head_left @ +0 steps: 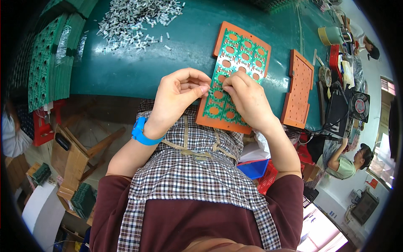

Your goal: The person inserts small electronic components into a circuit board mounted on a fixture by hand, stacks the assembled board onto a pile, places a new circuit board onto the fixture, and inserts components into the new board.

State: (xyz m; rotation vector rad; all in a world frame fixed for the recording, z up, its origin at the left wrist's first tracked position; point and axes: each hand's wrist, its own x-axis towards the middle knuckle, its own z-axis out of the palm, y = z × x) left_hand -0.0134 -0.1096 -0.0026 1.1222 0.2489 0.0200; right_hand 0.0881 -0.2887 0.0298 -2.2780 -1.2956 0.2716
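Observation:
A green circuit board panel [218,95] with rows of round cut-outs lies on an orange fixture plate [235,126], tilted across the table's near edge. At the panel's left edge is my left hand [178,94], thumb and forefinger pinched together. Whatever sits between those fingertips is too small to make out. Over the middle of the panel my right hand [248,98] is closed in a pinch, its fingertips down at the board's surface. Its fingers hide what they hold, if anything.
A heap of small clear-and-dark parts [130,23] is spread at the back left. Stacked green panels [52,63] stand at the far left. A second orange plate [298,90] lies on the right, near a small fan [359,106]. Two other people are at the right.

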